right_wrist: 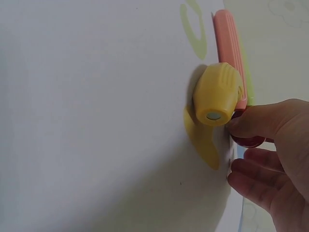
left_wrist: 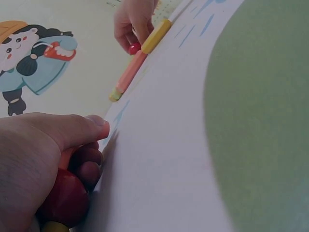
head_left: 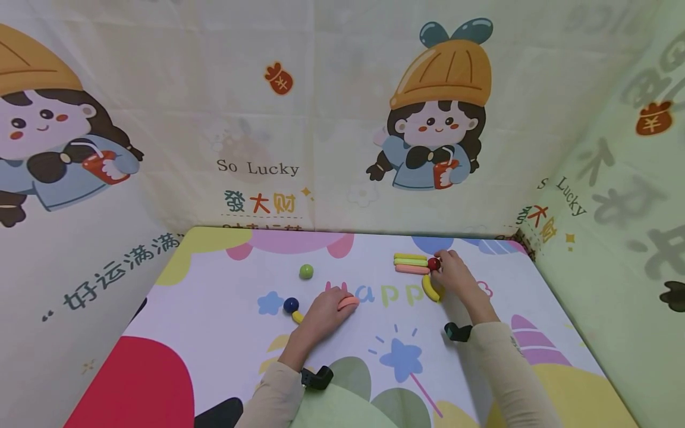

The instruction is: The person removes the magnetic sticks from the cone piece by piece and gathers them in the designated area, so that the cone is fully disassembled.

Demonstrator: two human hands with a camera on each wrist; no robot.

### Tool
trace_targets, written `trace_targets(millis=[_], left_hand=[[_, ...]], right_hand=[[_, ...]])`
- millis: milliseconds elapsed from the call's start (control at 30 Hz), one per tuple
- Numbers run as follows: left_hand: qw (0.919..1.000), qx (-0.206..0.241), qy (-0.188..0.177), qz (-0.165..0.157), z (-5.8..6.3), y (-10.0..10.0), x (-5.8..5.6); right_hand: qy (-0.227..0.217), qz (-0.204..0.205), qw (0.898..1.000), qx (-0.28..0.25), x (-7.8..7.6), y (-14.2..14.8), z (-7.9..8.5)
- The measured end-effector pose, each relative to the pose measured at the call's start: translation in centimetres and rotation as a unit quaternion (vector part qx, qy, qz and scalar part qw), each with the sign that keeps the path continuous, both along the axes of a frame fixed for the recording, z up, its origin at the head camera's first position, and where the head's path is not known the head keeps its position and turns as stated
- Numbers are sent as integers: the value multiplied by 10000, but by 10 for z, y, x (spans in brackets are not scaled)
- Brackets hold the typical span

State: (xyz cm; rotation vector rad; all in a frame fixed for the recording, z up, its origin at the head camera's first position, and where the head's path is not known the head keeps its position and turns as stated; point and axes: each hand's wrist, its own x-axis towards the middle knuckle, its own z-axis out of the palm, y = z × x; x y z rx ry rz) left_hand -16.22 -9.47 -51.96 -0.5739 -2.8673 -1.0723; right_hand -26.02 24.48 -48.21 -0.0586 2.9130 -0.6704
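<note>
My left hand (head_left: 323,311) holds a curved pink piece (head_left: 348,302) just above or on the table; how far it is lifted I cannot tell. In the left wrist view a dark red ball (left_wrist: 65,198) sits below that hand, hidden from the head view. A dark blue ball (head_left: 291,305) and a yellow piece (head_left: 297,317) lie left of it. With thumb and fingers, my right hand (head_left: 459,278) pinches another red ball (head_left: 433,264) at the right end of a row of sticks. Beside that ball lies a curved yellow piece (head_left: 430,289), its flat end showing a silvery disc.
The row has a yellow stick (head_left: 409,256), a light green stick (head_left: 410,261) and a pink stick (head_left: 412,269). A green ball (head_left: 306,271) lies towards the back left. A patterned cloth wall (head_left: 332,119) stands along the far edge of the printed table (head_left: 225,321).
</note>
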Motion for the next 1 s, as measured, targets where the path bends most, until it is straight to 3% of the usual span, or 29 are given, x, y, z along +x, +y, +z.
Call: trace_targets(millis=[733, 1000], left_hand=[[9999, -3, 121, -35, 0, -1, 0], [10000, 1, 98, -15, 2, -1, 0]], right_hand=[[114, 92, 9998, 108, -1, 0, 0], [428, 7, 9990, -86, 14, -4, 12]])
